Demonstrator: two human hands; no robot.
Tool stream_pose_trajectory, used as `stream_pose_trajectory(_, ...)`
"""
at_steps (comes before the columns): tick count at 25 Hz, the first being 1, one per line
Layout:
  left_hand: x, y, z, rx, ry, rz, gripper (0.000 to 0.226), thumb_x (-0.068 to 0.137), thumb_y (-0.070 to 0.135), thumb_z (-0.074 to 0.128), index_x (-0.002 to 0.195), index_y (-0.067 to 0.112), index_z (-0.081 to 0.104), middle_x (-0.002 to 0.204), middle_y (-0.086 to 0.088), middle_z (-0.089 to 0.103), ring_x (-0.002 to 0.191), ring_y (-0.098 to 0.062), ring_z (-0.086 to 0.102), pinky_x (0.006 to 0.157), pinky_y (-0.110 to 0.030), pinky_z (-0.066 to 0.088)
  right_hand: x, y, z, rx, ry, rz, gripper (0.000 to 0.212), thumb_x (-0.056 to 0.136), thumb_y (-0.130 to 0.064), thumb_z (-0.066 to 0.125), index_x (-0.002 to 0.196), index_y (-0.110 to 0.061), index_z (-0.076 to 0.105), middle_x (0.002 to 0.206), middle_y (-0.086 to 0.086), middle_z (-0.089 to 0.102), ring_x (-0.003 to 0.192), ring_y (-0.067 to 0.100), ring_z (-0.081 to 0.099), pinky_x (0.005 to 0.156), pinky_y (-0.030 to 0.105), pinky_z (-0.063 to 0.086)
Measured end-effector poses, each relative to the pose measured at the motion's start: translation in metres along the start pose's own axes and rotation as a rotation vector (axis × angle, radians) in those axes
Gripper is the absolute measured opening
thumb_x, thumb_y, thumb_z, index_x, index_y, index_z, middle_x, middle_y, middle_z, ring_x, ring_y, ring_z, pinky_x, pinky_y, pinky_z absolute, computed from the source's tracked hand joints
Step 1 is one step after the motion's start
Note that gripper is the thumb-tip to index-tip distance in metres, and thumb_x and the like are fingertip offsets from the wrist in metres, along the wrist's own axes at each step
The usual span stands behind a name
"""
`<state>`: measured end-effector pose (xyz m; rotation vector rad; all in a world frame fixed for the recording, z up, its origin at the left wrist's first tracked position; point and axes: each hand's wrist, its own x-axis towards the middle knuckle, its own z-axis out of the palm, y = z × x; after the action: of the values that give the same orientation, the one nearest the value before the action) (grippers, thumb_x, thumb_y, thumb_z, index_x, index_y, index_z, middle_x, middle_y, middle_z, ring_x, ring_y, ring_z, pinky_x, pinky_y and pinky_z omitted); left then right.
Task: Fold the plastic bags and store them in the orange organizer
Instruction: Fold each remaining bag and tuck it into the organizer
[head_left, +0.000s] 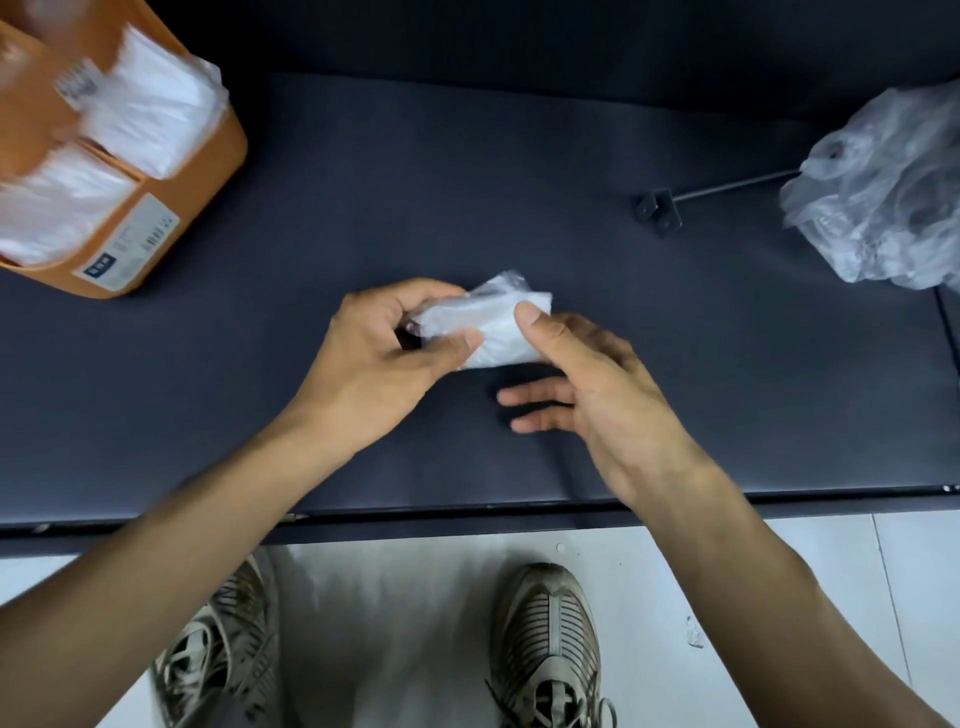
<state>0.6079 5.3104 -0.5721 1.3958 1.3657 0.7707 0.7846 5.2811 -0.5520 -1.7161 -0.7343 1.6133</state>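
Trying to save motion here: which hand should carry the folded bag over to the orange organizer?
Probably the left hand. It already grips the folded bag between thumb and fingers, and the orange organizer sits on its side of the table. The right hand only touches the bag with its thumb.

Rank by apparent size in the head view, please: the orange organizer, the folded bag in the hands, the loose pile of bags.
1. orange organizer, though the frame cuts it off
2. loose pile of bags, also cut off, so its place against the organizer is unsure
3. folded bag, plainly smallest
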Motion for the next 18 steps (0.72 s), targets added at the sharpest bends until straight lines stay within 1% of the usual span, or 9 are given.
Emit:
stream_pose_trajectory(3, -0.010, 0.007, -0.004, 0.006, -0.052, 0.014, 0.029, 0.084, 0.019, 0.080, 0.103, 0.039, 0.070, 0.096, 0.018, 0.073, 0.089, 0.002, 0.067, 0.081, -0.015, 0.051, 0.002, -0.001, 0.004, 0.154, 0.006, -0.047, 0.011, 0.091, -0.019, 0.071, 0.099, -0.012, 0.070, 0.093, 0.007, 0.074, 0.079, 0.019, 0.068, 0.068, 0.030, 0.054)
stream_pose_trajectory(4, -0.012, 0.006, -0.013, 0.049, 0.000, 0.042, 0.030, 0.084, 0.025, 0.080, 0.109, 0.038, 0.069, 0.102, 0.018, 0.072, 0.096, 0.001, 0.066, 0.085, -0.017, 0.051, 0.003, 0.000, 0.004, 0.190, 0.022, -0.056, 0.004, 0.091, -0.015, 0.069, 0.094, -0.013, 0.070, 0.089, 0.005, 0.073, 0.079, 0.017, 0.066, 0.064, 0.028, 0.052)
stream_pose_trajectory(5, -0.014, 0.000, -0.027, 0.187, 0.121, 0.124, 0.031, 0.085, 0.032, 0.076, 0.115, 0.033, 0.068, 0.109, 0.015, 0.070, 0.104, -0.005, 0.065, 0.090, -0.024, 0.050, 0.005, 0.002, 0.003, 0.207, 0.045, -0.065, 0.002, 0.091, -0.013, 0.069, 0.090, -0.014, 0.070, 0.087, 0.003, 0.071, 0.078, 0.015, 0.063, 0.061, 0.026, 0.049)
stream_pose_trajectory(7, -0.014, -0.017, -0.060, 0.638, 0.410, 0.272, 0.040, 0.087, 0.035, 0.064, 0.123, 0.019, 0.064, 0.124, -0.001, 0.063, 0.113, -0.027, 0.058, 0.094, -0.043, 0.043, 0.004, 0.006, -0.002, 0.143, 0.114, -0.117, 0.007, 0.090, -0.012, 0.070, 0.084, -0.014, 0.068, 0.080, 0.000, 0.066, 0.074, 0.010, 0.056, 0.056, 0.022, 0.042)
stream_pose_trajectory(8, -0.015, -0.026, -0.078, 0.850, 0.528, 0.260, 0.045, 0.086, 0.033, 0.061, 0.127, 0.014, 0.061, 0.129, -0.010, 0.059, 0.115, -0.037, 0.051, 0.091, -0.048, 0.038, 0.003, 0.007, -0.001, 0.095, 0.138, -0.155, 0.011, 0.090, -0.011, 0.070, 0.081, -0.012, 0.066, 0.074, -0.003, 0.062, 0.068, 0.006, 0.053, 0.055, 0.019, 0.040)
stream_pose_trajectory(10, -0.015, -0.042, -0.104, 1.017, 0.623, 0.142, 0.050, 0.086, 0.029, 0.059, 0.132, 0.010, 0.056, 0.133, -0.018, 0.052, 0.114, -0.042, 0.044, 0.086, -0.052, 0.035, -0.001, 0.008, 0.002, -0.001, 0.160, -0.225, 0.014, 0.092, -0.011, 0.070, 0.079, -0.012, 0.064, 0.062, -0.008, 0.058, 0.056, 0.001, 0.048, 0.052, 0.013, 0.038)
stream_pose_trajectory(13, -0.009, -0.057, -0.118, 0.889, 0.621, 0.196, 0.045, 0.086, 0.006, 0.056, 0.131, 0.004, 0.057, 0.128, -0.025, 0.050, 0.109, -0.044, 0.047, 0.092, -0.052, 0.042, -0.007, 0.005, 0.011, -0.070, 0.149, -0.242, 0.009, 0.093, -0.015, 0.069, 0.085, -0.014, 0.066, 0.063, 0.001, 0.061, 0.047, 0.010, 0.046, 0.041, 0.018, 0.036)
stream_pose_trajectory(15, -0.006, -0.057, -0.119, 0.758, 0.633, 0.214, 0.047, 0.083, -0.010, 0.054, 0.128, 0.002, 0.060, 0.125, -0.023, 0.052, 0.109, -0.036, 0.050, 0.094, -0.038, 0.045, -0.008, 0.002, 0.018, -0.038, 0.113, -0.220, 0.003, 0.093, -0.014, 0.068, 0.091, -0.011, 0.066, 0.074, 0.004, 0.070, 0.048, 0.014, 0.055, 0.038, 0.021, 0.038)
stream_pose_trajectory(18, -0.007, -0.049, -0.109, 0.691, 0.631, 0.253, 0.045, 0.080, -0.017, 0.054, 0.118, 0.004, 0.066, 0.118, -0.014, 0.059, 0.101, -0.029, 0.058, 0.086, -0.019, 0.041, -0.012, -0.005, 0.024, 0.037, 0.063, -0.226, 0.008, 0.090, -0.011, 0.068, 0.096, -0.007, 0.067, 0.087, 0.010, 0.075, 0.062, 0.019, 0.068, 0.046, 0.023, 0.050)
